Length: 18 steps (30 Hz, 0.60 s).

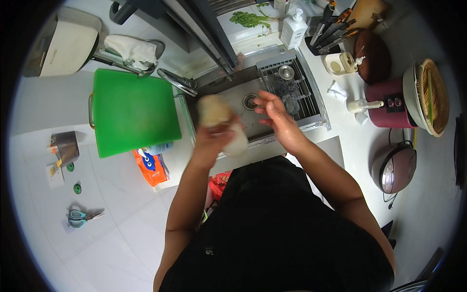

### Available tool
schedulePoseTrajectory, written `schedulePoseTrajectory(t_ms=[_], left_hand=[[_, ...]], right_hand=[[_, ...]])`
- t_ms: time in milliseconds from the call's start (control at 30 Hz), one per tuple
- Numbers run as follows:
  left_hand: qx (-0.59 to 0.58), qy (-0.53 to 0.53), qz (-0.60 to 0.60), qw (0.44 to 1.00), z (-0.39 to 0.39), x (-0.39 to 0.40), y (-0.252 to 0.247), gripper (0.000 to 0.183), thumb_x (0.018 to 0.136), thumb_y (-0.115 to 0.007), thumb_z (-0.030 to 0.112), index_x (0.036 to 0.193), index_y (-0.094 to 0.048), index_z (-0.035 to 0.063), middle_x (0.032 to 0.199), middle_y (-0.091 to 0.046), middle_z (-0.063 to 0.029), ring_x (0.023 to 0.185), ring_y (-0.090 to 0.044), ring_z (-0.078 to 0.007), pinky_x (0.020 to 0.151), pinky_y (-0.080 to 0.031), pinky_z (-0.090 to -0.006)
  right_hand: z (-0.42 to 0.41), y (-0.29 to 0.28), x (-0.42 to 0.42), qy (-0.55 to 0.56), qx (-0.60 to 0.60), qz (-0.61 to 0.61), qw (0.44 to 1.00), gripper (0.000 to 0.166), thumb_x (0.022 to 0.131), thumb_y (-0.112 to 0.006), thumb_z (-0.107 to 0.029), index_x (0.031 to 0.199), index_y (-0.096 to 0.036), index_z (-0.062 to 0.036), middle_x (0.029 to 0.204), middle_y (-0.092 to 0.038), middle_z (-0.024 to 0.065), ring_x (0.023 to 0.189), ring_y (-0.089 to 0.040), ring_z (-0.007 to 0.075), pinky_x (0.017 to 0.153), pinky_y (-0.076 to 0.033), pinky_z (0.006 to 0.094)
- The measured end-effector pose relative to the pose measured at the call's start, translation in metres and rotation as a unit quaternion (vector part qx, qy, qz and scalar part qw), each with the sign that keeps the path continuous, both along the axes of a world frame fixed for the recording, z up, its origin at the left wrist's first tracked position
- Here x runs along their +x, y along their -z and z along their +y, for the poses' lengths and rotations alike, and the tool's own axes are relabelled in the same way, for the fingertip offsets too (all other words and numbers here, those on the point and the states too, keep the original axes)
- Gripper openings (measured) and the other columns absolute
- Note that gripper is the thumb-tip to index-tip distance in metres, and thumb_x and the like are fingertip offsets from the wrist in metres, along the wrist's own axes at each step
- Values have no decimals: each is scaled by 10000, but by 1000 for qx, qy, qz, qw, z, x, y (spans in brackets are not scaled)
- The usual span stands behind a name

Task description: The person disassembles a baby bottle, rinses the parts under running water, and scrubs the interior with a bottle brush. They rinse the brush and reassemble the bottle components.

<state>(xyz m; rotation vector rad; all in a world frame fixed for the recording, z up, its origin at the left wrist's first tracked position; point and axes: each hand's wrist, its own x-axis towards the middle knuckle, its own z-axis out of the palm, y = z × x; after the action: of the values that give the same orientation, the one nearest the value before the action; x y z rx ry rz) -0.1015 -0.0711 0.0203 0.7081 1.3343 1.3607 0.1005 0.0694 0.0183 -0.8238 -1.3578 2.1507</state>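
My left hand (211, 144) grips a pale, two-lobed object (214, 109), beige at its far end and whitish at the near end. Motion blurs it; it may be a lotus root, but I cannot tell for certain. It is held above the left part of a steel sink (235, 95). My right hand (282, 126) hovers over the sink with fingers spread and nothing in it, just right of the drain (250, 102). A chrome faucet (178, 82) rises at the sink's left side. Across the right side lies a metal draining rack (310, 98) holding a drain strainer (286, 72).
Left of the sink lies a green cutting board (136, 113). Behind it stand a white pump bottle (293, 29) and leafy greens (248, 19). To the right are a knife block (323, 45), a maroon cooker (383, 102) and a rice cooker (398, 169). Scissors (77, 218) lie at lower left.
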Motion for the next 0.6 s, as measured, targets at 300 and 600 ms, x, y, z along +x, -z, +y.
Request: schedulePoseTrajectory(t_ms=[300,600], left_hand=[[47,-180,-147,971,-26,9,-5,588,950,-701,490,1352,-496,113,1174,-629,-114,1081,-644,-292,968,-552,-466],[122,-295,-187,929,-21,-18,-44,523,940,-676,520,1202,-568,80,1109,-648,-115,1033,-653,-294,914,-568,-438]], right_hand=[[6,8,36,61,-83,-1,995,389,1057,-476,-309,1368,-543,-86,1270,-588,35,1119,-591,177,976,-434,346],[13,13,45,115,-135,24,984,342,1031,-528,-295,1288,-604,-81,1120,-644,6,951,-651,130,865,-461,282]])
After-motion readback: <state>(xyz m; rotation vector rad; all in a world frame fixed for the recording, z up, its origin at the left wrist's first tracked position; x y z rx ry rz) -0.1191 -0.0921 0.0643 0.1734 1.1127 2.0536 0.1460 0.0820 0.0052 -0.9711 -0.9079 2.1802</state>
